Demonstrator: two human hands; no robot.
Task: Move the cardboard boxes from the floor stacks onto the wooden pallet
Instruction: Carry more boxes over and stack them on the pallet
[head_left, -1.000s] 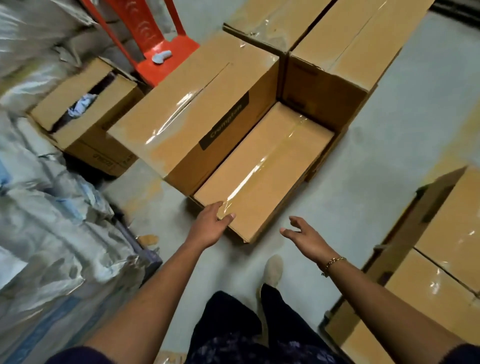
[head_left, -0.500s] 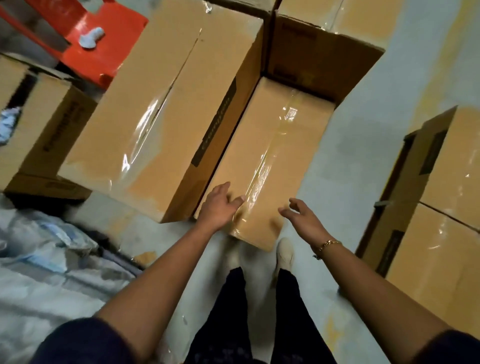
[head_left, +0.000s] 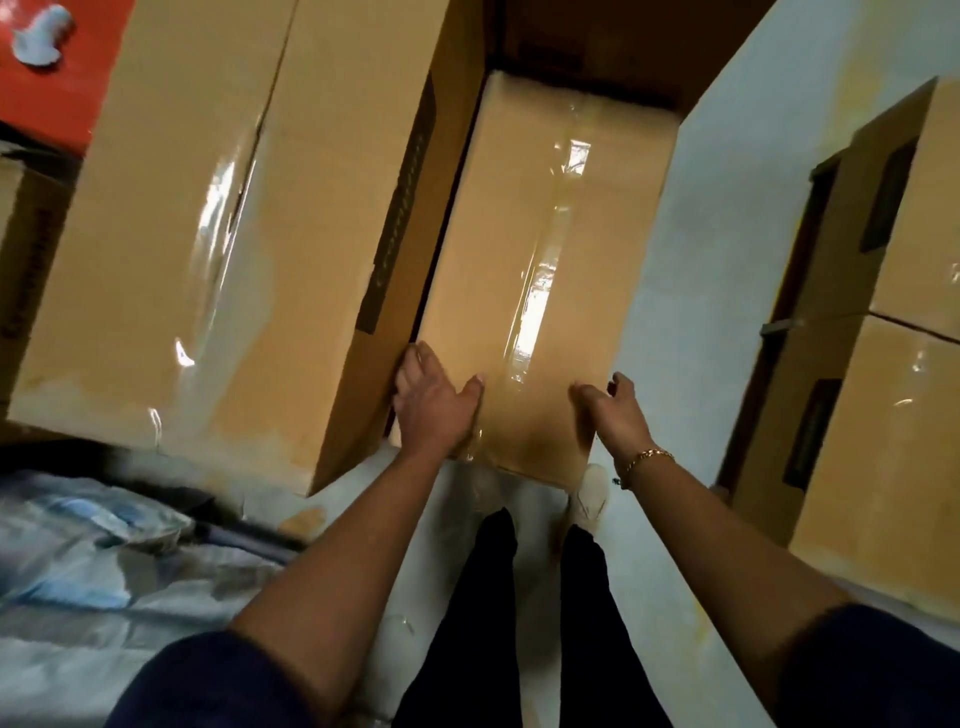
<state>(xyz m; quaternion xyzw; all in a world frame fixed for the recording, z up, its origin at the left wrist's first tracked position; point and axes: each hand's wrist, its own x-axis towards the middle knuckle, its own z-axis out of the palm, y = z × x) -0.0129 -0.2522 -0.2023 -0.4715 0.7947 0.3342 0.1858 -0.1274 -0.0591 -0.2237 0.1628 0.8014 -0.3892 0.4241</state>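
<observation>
Bends over a long, low brown cardboard box (head_left: 540, 249) sealed with shiny clear tape, lying on the pale concrete floor (head_left: 727, 260). Stretches both bare arms down to its near end. Lays the left hand (head_left: 434, 402) flat on the near left corner, fingers straight toward the edge, thumb spread across the top, clamping nothing. Hooks the right hand (head_left: 610, 410) over the near right corner, thumb on the top face, fingers curled down the side, pinching the cardboard edge. Wears a gold chain bracelet (head_left: 647, 460) on the right wrist.

Has the low box pressed against a taller brown cardboard box (head_left: 208, 234) on its left, and against more cardboard at the far end. Shows a dark label strip (head_left: 402, 208) down the taller box's side, lettering too blurred to read. Shows similar dark labels, likewise unreadable, on stacked brown boxes (head_left: 883, 415) at the right, apart across the floor. Catches a red plastic seat (head_left: 52, 93) at the upper left corner.
</observation>
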